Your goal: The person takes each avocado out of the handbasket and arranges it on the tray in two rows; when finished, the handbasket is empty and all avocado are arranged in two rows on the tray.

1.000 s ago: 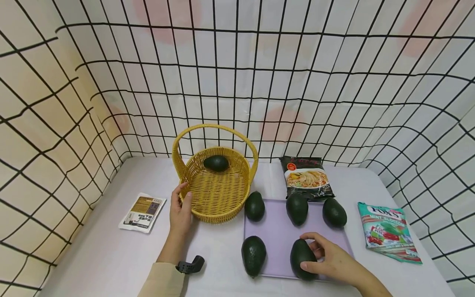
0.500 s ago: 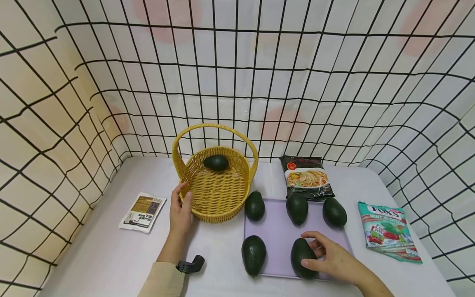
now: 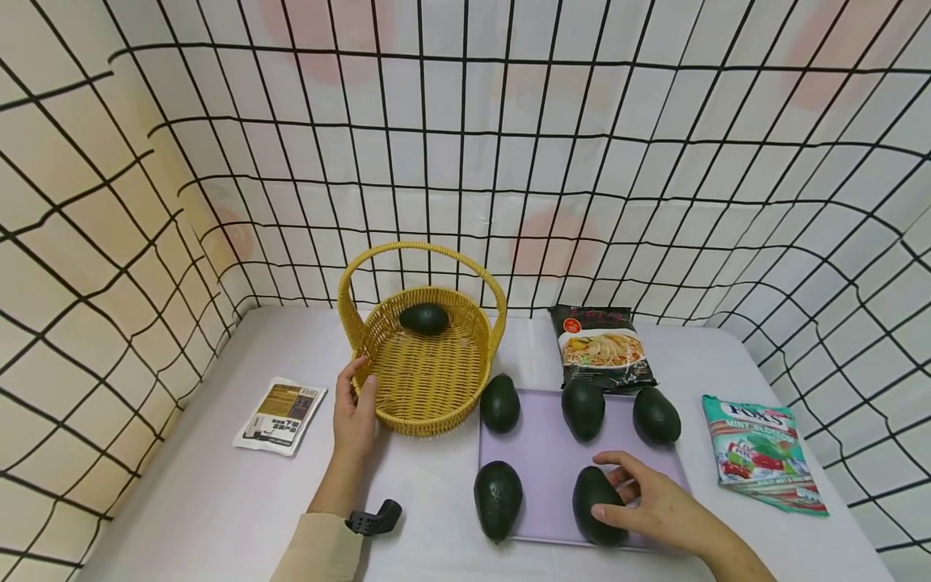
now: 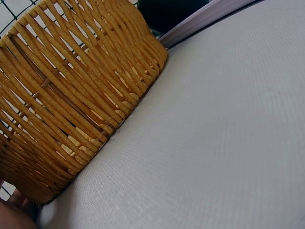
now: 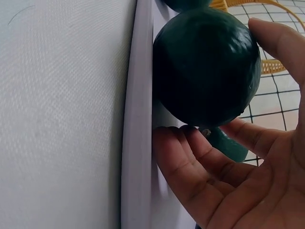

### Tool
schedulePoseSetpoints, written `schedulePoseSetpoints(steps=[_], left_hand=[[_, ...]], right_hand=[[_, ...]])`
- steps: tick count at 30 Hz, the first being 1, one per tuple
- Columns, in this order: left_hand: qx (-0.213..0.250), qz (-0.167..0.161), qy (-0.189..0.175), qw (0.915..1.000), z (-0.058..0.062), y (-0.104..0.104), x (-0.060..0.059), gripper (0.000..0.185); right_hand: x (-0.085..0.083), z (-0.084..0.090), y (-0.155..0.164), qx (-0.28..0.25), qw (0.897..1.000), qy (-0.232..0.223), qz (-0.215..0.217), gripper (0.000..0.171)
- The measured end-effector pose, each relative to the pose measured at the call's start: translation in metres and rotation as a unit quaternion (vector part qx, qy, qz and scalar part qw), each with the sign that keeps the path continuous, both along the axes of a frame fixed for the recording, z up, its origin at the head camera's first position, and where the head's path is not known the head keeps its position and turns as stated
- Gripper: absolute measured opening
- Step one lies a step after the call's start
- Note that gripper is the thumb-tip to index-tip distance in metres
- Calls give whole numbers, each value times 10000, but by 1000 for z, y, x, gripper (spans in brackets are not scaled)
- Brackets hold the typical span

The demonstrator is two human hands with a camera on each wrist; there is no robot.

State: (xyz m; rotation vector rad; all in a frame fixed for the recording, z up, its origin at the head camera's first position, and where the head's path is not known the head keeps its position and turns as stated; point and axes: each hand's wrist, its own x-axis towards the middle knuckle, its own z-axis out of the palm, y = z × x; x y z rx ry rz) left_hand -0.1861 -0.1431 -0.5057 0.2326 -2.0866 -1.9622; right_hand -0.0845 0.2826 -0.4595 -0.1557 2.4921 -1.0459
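Observation:
My left hand holds the left rim of a yellow woven basket, thumb at the near edge and fingers along the side. One dark green avocado lies inside the basket, at the back. The basket's wall fills the upper left of the left wrist view. My right hand grips an avocado at the near right of a lavender tray, thumb on one side and fingers on the other. In the right wrist view this avocado sits between thumb and fingers, close over the tray's rim.
Several other avocados lie on the tray, one at its near left corner. Behind the tray is a black noodle packet. A green candy bag lies to the right, a white-and-brown sachet to the left. Black-lined grid cloth surrounds the table.
My right hand and the avocado in its grip have shifted very slightly to the right. The left hand and the basket have stayed in place.

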Motion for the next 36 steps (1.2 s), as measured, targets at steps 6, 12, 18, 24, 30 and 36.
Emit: schedulePoseSetpoints(steps=[6, 12, 18, 24, 30, 36], left_hand=[[-36, 10, 6, 10000, 1, 0, 1, 45], [-60, -3, -32, 10000, 1, 0, 0, 46], [-73, 25, 14, 10000, -1, -1, 0, 45], [-104, 49, 64, 9999, -2, -1, 0, 43], [-49, 16, 42, 10000, -1, -1, 0, 44], [-13, -2, 74, 10000, -2, -1, -1, 44]], right_hand=[[0, 2, 1, -8, 10000, 39, 9, 66], [-1, 12, 1, -6, 9991, 408, 117, 64], [-8, 37, -12, 371, 9942, 1008, 60, 66], [-21, 65, -37, 533, 9854, 1598, 252, 67], [-37, 91, -68, 636, 9791, 1857, 525, 64], [-53, 110, -100, 389, 9770, 1972, 710, 58]])
